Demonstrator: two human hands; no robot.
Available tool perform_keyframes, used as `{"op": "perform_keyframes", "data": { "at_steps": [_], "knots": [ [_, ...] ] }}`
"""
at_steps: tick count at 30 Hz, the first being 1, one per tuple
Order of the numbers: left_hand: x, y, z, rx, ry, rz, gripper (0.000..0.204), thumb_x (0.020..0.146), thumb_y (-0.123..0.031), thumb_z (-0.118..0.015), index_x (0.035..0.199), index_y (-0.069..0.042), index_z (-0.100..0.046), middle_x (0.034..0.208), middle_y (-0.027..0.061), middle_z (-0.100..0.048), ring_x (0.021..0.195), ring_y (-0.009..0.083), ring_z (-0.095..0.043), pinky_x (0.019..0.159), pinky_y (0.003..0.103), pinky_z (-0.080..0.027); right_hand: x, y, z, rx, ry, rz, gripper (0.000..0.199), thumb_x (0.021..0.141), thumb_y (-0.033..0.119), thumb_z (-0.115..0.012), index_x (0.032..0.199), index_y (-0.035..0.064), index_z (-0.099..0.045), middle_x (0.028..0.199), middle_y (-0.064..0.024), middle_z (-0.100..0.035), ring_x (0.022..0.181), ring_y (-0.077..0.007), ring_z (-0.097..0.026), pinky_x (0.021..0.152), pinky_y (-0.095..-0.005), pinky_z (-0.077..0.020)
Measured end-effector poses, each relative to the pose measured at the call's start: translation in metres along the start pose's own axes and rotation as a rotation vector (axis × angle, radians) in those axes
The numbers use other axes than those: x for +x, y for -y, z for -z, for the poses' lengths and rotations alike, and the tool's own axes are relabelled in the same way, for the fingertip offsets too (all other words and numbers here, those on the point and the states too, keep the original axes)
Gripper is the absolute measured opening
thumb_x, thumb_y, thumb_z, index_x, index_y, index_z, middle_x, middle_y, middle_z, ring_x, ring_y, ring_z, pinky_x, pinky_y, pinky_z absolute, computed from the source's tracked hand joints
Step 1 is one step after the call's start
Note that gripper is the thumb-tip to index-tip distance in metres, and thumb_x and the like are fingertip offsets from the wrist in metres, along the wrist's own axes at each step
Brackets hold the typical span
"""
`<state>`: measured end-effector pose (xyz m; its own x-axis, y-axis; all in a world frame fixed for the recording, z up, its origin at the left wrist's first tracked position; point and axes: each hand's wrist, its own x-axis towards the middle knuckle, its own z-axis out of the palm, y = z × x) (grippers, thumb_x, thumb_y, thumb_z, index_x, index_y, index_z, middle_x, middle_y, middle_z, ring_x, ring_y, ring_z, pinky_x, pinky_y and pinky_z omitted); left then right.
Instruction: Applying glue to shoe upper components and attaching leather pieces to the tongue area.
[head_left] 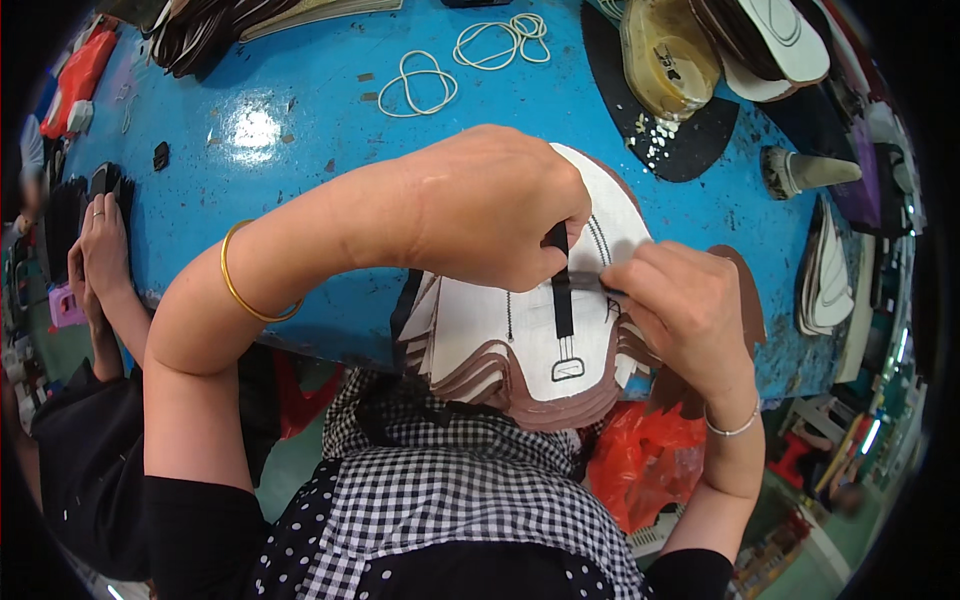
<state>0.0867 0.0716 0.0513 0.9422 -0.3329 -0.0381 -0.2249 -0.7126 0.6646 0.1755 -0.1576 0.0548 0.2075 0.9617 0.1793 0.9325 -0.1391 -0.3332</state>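
A stack of flat white insole-shaped pieces with brown edges [520, 350] lies at the near edge of the blue table [300, 150]. My left hand [490, 205] presses down on the top piece and pinches the upper end of a narrow black strip [563, 300] that runs down the piece's middle. My right hand [685, 305] pinches the same strip from the right side, fingertips touching the top piece. The strip's lower end has a small outlined loop. A gold bangle circles my left wrist and a thin bracelet my right.
White rubber bands [420, 85] lie on the table's far side. A yellowish glue tub [665, 55] sits on a black mat [690, 140], with more stacked insoles [780, 40] behind and another stack [825, 280] at right. Another person's hands [95, 255] work at the left edge.
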Motion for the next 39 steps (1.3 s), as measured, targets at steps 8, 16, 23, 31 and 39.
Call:
{"op": "perform_keyframes", "data": {
  "at_steps": [8, 16, 23, 31, 39],
  "knots": [
    [-0.004, 0.002, -0.001, -0.061, -0.003, -0.019, 0.011, 0.079, -0.011, -0.071, 0.085, -0.002, -0.068, 0.07, 0.0133, -0.065, 0.069, 0.0332, -0.066, 0.064, 0.041, -0.051, -0.002, 0.006, 0.003, -0.012, 0.096, -0.023, 0.017, 0.079, 0.015, -0.072, 0.086, 0.0106, -0.058, 0.069, -0.004, -0.054, 0.06, -0.0227, -0.06, 0.052, -0.037, -0.0451],
    [-0.009, 0.003, -0.004, -0.077, 0.002, -0.033, 0.012, 0.083, -0.011, -0.071, 0.09, -0.003, -0.066, 0.073, 0.0134, -0.065, 0.071, 0.0328, -0.065, 0.065, 0.042, -0.05, 0.003, 0.002, 0.016, 0.202, 0.189, -0.235, 0.027, 0.088, 0.031, -0.073, 0.095, 0.0077, -0.06, 0.075, -0.0097, -0.064, 0.066, -0.0311, -0.063, 0.058, -0.0407, -0.0462],
    [-0.009, 0.003, 0.0, -0.096, 0.01, -0.04, 0.01, 0.085, -0.01, -0.07, 0.091, -0.004, -0.065, 0.077, 0.0134, -0.065, 0.07, 0.029, -0.064, 0.064, 0.039, -0.048, 0.015, -0.007, 0.007, 0.242, 0.234, -0.134, 0.025, 0.087, 0.027, -0.074, 0.094, 0.0068, -0.06, 0.074, -0.0103, -0.062, 0.066, -0.0324, -0.062, 0.057, -0.0404, -0.0458],
    [-0.023, 0.01, 0.013, -0.507, -0.285, 0.02, 0.013, 0.09, -0.008, -0.073, 0.098, 0.001, -0.07, 0.086, -0.0011, -0.068, 0.078, 0.0023, -0.058, 0.066, 0.02, -0.048, -0.005, 0.046, 0.003, 0.078, 0.031, 0.022, 0.029, 0.08, 0.002, -0.063, 0.109, 0.0037, -0.061, 0.107, -0.0128, -0.072, 0.064, -0.0192, -0.065, 0.059, -0.0298, -0.0537],
    [-0.046, 0.0, 0.039, -0.51, -0.354, -0.012, 0.011, 0.092, -0.008, -0.073, 0.096, 0.002, -0.075, 0.085, 0.0042, -0.071, 0.069, 0.006, -0.062, 0.061, 0.018, -0.049, -0.012, 0.089, -0.035, -0.306, 0.013, -0.124, 0.028, 0.083, 0.01, -0.064, 0.11, 0.0, -0.066, 0.113, -0.0212, -0.071, 0.047, -0.0138, -0.055, 0.048, -0.0293, -0.0487]
  ]
}}
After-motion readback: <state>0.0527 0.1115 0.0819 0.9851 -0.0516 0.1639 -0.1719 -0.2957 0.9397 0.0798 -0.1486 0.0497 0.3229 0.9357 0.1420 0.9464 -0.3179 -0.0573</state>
